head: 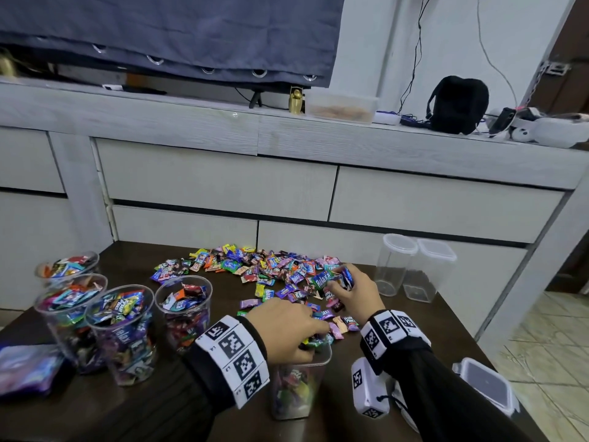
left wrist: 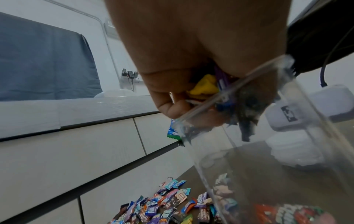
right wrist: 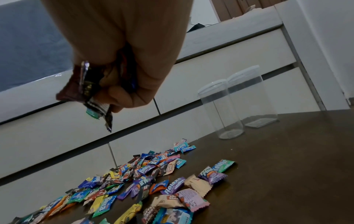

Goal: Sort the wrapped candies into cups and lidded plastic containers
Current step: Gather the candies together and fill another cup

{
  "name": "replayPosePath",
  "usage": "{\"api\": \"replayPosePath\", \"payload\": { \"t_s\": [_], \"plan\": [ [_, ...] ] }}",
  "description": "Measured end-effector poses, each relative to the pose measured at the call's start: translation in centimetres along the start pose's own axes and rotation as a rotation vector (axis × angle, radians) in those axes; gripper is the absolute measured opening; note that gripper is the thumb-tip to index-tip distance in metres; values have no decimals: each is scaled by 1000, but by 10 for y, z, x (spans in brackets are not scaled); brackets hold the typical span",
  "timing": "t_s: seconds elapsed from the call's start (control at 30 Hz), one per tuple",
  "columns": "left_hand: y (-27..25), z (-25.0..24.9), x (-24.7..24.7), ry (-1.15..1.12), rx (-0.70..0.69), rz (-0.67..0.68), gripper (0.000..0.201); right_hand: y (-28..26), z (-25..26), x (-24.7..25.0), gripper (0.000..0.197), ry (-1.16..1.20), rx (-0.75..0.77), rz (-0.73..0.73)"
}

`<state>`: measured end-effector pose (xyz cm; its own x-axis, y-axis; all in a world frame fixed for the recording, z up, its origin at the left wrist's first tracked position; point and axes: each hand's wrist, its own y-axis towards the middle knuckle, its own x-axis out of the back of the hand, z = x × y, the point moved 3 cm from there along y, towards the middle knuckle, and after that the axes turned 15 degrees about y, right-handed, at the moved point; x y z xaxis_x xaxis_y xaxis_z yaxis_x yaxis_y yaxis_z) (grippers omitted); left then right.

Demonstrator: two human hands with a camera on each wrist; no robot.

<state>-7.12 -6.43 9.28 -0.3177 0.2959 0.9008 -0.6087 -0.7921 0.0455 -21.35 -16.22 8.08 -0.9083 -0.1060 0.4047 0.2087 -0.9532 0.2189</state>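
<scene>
A dark brown table (head: 439,317) carries everything, set against a pale grey-white cabinet (head: 216,183) with flat drawer fronts. At the table's far left edge lies a shiny purple packet (head: 28,368). Next to it stand four clear cups (head: 127,336), each holding mixed wrapped candies. Above them, on the cabinet top, a dark blue cloth with metal eyelets (head: 165,30) hangs down over something.

Toward the middle, a loose heap of candies (head: 261,269) in blue, purple, pink, yellow and green wrappers spreads over the table. In front of it stands an open clear container (head: 298,390), partly filled. The left hand (head: 287,327) sits over its mouth, fingers curled round a bunch of candies; the left wrist view shows a yellow wrapper (left wrist: 204,87) and purple ones tucked in the palm, right at the container's rim. The wrist wears a white band printed with black square markers.

Just right of that, the right hand (head: 353,290) hangs over the near edge of the heap, fingers closed on several candies; the right wrist view shows dark, striped wrappers (right wrist: 90,91) sticking out below the fist.

Farther right, near the table's back corner, two tall clear containers with white lids (head: 411,269) stand side by side and touching, both empty. At the near right edge lies a clear lid (head: 487,387). On the cabinet top above sit a plastic tub (head: 342,108), a black pouch (head: 459,103), cables and white gear. Tiled floor (head: 548,352) shows at the right.
</scene>
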Motion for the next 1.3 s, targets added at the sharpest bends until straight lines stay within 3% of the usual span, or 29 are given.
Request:
{"api": "replayPosePath", "payload": {
  "t_s": [0.2,0.47,0.77,1.1,1.3],
  "plan": [
    [3,2,7,70,-109,16,37,2,-4,3,13,34,-25,-14],
    [10,1,6,179,-150,12,41,1,-12,1,15,-10,-33,-26],
    [10,5,-3,53,-130,53,38,3,-11,-1,17,34,-44,1],
    [3,8,-2,-20,-239,46,30,-7,3,-5,17,145,34,34],
    [3,12,5,-65,-230,-23,28,-11,2,-9,16,142,45,36]
  ]
}}
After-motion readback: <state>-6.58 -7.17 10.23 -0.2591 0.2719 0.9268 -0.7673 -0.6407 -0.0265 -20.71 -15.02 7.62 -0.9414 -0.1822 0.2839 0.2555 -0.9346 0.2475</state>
